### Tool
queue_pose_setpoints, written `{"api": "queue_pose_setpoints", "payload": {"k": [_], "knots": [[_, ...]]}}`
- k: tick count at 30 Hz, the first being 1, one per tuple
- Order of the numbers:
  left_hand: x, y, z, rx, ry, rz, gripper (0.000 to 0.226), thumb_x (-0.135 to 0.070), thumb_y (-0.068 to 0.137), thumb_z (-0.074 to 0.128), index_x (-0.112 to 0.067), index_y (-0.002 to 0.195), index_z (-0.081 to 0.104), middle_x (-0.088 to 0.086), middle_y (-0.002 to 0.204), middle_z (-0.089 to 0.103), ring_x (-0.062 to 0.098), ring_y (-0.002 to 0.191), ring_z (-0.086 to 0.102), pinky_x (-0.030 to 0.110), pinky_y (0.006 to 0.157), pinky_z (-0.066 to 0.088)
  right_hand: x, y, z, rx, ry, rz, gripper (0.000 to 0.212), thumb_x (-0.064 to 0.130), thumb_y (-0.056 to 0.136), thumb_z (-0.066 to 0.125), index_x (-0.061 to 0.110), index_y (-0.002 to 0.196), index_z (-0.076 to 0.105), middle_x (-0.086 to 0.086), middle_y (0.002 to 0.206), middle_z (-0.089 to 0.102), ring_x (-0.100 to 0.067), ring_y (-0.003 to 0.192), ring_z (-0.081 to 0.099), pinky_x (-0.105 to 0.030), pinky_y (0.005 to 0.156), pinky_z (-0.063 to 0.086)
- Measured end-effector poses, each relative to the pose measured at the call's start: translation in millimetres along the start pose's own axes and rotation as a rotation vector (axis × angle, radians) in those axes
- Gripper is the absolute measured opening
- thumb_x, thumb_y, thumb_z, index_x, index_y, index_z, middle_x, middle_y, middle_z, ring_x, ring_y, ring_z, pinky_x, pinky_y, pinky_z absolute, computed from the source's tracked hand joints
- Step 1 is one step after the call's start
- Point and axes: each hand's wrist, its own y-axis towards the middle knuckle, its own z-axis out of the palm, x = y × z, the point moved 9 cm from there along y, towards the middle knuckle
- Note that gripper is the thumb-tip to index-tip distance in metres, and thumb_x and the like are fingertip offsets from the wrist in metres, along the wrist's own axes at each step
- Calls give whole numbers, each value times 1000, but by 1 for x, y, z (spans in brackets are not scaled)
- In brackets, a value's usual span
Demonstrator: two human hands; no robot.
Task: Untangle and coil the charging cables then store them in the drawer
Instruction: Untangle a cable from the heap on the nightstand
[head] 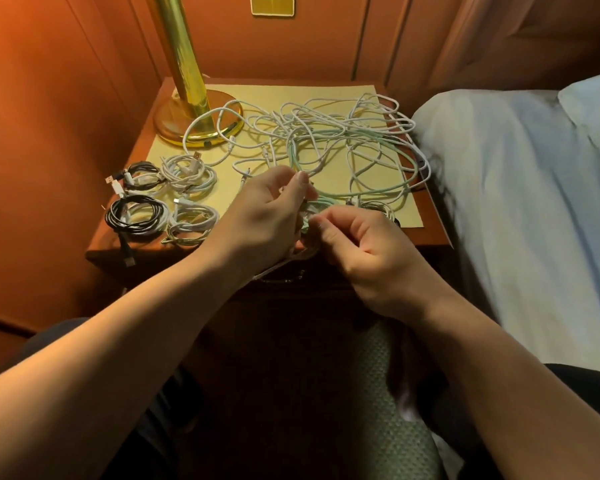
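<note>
A tangle of white and pale green charging cables (329,140) sprawls over the yellow mat on the nightstand (433,233). Several coiled cables lie at the left: two black-and-white coils (137,216) and two white coils (187,173). My left hand (267,216) and my right hand (364,247) meet at the front edge. Both pinch a small bundle of green and white cable (312,211) between them. A white strand hangs down from the bundle over the drawer front (281,282), which is dark and shut.
A brass lamp (187,109) stands at the back left of the nightstand, with one cable loop around its base. A bed with a white sheet (520,202) borders the right side. Wood-panelled wall stands behind and to the left.
</note>
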Motion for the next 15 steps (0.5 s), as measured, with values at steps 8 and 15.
{"api": "queue_pose_setpoints", "payload": {"k": [8, 15], "knots": [[-25, -23, -28, -150, 388, 137, 23, -40, 87, 80, -23, 73, 73, -6, 68, 71, 5, 59, 65, 20, 51, 50, -11, -5, -59, -381, -36, -3, 30, 34, 111, 47, 18, 94, 68, 12, 54, 52, -6, 47, 46, -33, 49, 38], [-14, -27, -18, -76, 233, 20, 17, -30, 91, 75, -18, 78, 77, 3, 70, 75, 29, 67, 72, 42, 49, 55, 7, -8, -49, -382, 70, -96, 30, 34, 111, 46, 23, 90, 65, -7, 59, 46, -38, 55, 40, -55, 47, 35]]}}
